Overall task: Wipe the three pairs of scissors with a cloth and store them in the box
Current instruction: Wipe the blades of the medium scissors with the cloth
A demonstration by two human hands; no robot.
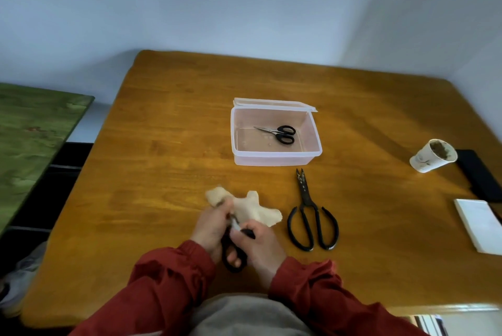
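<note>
A clear plastic box (pixel 275 157) stands open in the middle of the wooden table, with small black-handled scissors (pixel 279 133) lying inside. Large black iron scissors (pixel 309 216) lie on the table in front of the box, tips pointing away from me. My left hand (pixel 210 223) grips a beige cloth (pixel 251 209) wrapped around the blades of a third pair of black-handled scissors (pixel 233 254). My right hand (pixel 260 246) holds those scissors by the handle. Most of their blades are hidden by cloth and fingers.
At the right stand a paper cup (pixel 433 156) with dark contents, a black flat object (pixel 480 175) and a white pad (pixel 479 228). The box's lid (pixel 274 104) hangs behind it. A green surface (pixel 32 142) lies left of the table.
</note>
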